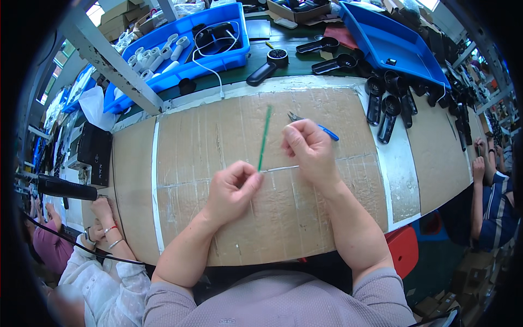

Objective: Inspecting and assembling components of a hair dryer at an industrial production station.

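Note:
My left hand (235,188) pinches the lower end of a thin green strip (265,136), which stands up from the fingertips over the cardboard-covered bench. To its right and a little farther off, my right hand (311,150) is closed with thumb and forefinger together. Whatever sits in that pinch, if anything, is too small to make out. Just beyond the right hand lie cutting pliers with blue handles (329,132); their dark jaws show on the hand's far left side, and the hand hides the middle.
Black handheld housings (389,117) lie at the right and back. One blue tray (231,57) holds white cylindrical parts; another blue tray (397,43) stands back right. A black machine (90,155) is at the left. Co-workers sit on both sides, one hand (101,210) near the machine.

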Demonstrator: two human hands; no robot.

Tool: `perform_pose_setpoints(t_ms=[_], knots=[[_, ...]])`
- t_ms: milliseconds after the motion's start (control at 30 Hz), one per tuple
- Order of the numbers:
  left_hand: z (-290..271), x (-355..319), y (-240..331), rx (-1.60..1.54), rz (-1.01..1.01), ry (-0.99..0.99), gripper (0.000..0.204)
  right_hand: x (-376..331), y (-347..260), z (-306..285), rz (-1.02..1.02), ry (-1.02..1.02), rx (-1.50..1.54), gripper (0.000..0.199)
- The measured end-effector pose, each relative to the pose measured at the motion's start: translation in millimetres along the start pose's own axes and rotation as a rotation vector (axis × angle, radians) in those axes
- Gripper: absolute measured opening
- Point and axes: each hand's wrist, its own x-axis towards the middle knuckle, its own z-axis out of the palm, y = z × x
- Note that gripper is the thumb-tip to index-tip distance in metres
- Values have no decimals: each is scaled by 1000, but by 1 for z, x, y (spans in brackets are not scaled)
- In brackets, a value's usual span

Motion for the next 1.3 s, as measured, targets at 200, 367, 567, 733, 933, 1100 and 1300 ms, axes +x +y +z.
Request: perform_pose_setpoints(t_ms=[200, 367, 567, 733, 933, 1100, 1300], knots=[[-13, 25, -15, 97, 30, 272, 15, 13, 5, -25, -308, 257, -841, 16], [-24, 42, -29, 302, 48, 437, 18, 22, 24, -41, -339, 282, -1236, 27], [-32, 53, -49, 641, 155, 528, 24, 28, 33, -44, -244, 290, -1184, 31], [-28, 56, -52, 792, 147, 583, 24, 31, 43, -46, -246, 425, -1088, 30], [-29, 53, -52, 866, -7, 554, 17, 26, 34, -55, -199, 386, -996, 27], [-8, 45, -40, 1122, 634, 572, 21, -6, 25, -111, -180, 422, -1278, 25], [23, 65, -39, 975, 400, 61, 65, -10, 22, -111, -189, 495, -1310, 24]])
